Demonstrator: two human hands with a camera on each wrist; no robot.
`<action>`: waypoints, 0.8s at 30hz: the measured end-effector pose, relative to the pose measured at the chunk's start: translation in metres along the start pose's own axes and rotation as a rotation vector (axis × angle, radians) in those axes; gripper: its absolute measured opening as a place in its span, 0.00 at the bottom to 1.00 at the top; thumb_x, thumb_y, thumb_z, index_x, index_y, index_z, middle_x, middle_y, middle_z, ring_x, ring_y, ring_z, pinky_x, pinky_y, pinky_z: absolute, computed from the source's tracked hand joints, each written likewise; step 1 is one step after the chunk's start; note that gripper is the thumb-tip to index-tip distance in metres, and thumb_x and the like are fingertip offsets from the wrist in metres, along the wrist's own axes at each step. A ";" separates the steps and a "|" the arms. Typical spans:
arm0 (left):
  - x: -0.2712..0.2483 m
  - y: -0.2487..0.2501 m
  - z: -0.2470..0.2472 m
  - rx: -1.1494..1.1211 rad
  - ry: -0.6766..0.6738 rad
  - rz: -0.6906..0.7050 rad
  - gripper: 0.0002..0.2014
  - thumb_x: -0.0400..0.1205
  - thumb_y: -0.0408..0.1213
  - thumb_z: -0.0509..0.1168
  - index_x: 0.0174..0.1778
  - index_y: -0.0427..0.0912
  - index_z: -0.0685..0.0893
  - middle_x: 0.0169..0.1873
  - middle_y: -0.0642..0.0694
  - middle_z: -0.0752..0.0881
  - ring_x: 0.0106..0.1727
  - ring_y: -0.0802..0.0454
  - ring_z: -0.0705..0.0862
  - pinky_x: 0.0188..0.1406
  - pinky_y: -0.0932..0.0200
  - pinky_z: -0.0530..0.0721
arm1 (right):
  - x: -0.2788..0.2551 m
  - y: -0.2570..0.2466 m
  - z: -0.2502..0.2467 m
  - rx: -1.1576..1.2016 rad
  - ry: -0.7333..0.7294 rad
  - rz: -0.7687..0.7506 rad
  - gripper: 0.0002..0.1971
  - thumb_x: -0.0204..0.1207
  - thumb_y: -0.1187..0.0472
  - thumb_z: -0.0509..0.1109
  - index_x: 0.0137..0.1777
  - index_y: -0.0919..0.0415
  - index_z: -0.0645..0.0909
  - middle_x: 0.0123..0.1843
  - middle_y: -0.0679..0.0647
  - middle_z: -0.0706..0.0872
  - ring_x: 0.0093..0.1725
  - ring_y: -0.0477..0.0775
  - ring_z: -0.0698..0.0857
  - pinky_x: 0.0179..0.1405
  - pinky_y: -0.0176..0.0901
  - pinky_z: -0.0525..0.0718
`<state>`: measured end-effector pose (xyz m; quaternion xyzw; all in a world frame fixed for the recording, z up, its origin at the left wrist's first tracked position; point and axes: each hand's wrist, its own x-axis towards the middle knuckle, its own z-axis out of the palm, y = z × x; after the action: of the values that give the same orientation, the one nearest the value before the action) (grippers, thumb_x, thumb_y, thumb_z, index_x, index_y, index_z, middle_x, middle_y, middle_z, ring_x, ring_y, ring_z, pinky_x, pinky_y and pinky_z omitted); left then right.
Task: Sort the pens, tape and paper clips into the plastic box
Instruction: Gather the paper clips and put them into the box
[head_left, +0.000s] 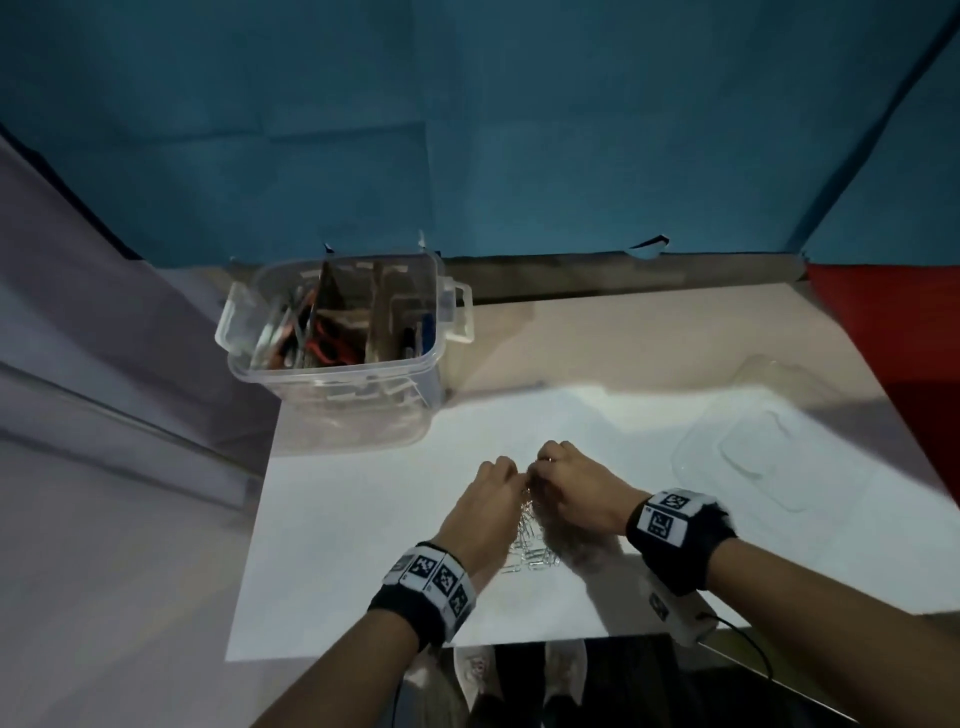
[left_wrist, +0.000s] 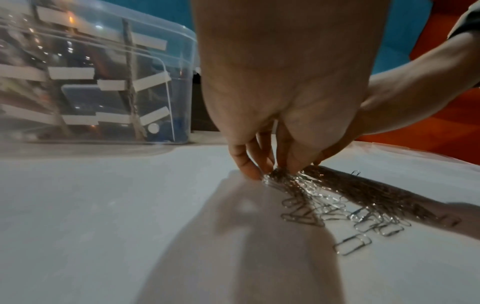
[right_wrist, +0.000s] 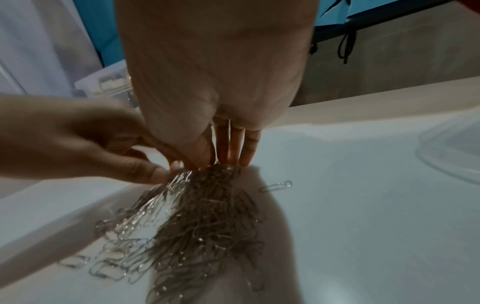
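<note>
A pile of silver paper clips (head_left: 530, 551) lies on a white sheet near the table's front edge. Both hands meet at its far end. My left hand (left_wrist: 270, 173) pinches a bunch of clips (left_wrist: 337, 205) between thumb and curled fingers. My right hand (right_wrist: 218, 164) comes down from above, and its thumb and fingertips close on the same heap (right_wrist: 197, 226). Seen from the head view, the left hand (head_left: 511, 475) and right hand (head_left: 537, 467) touch knuckle to knuckle. The clear plastic box (head_left: 332, 395) stands at the back left, with pens and a red item between its cardboard dividers.
The box's clear lid (head_left: 753, 457) lies on the table to the right of my hands. One stray clip (right_wrist: 276, 186) sits just right of the pile. The white sheet (head_left: 363, 519) ends at the table's front edge, and a blue cloth wall stands behind.
</note>
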<state>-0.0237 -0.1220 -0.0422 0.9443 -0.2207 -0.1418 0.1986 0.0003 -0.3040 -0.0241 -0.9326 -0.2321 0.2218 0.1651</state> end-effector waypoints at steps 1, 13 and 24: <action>-0.004 -0.002 -0.002 -0.022 -0.008 0.008 0.10 0.83 0.28 0.62 0.58 0.41 0.81 0.56 0.46 0.76 0.55 0.46 0.74 0.54 0.47 0.83 | -0.001 0.005 -0.002 0.035 0.007 0.007 0.13 0.76 0.66 0.64 0.59 0.57 0.81 0.58 0.53 0.77 0.58 0.55 0.76 0.55 0.48 0.80; -0.003 0.000 -0.009 -0.138 -0.031 -0.148 0.15 0.77 0.44 0.74 0.54 0.45 0.78 0.49 0.50 0.72 0.50 0.47 0.75 0.50 0.53 0.79 | -0.002 0.000 0.012 0.125 0.129 0.023 0.11 0.74 0.59 0.74 0.56 0.56 0.83 0.50 0.51 0.77 0.49 0.54 0.78 0.49 0.44 0.78; 0.037 -0.001 -0.046 -0.224 0.083 -0.273 0.05 0.77 0.30 0.72 0.42 0.41 0.93 0.40 0.44 0.91 0.45 0.47 0.87 0.49 0.50 0.86 | 0.017 0.002 -0.036 0.482 0.246 0.278 0.08 0.66 0.68 0.74 0.35 0.56 0.93 0.34 0.49 0.92 0.37 0.44 0.89 0.37 0.40 0.89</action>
<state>0.0248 -0.1240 -0.0091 0.9425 -0.0649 -0.1521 0.2903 0.0326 -0.3042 0.0002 -0.9091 -0.0211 0.1766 0.3766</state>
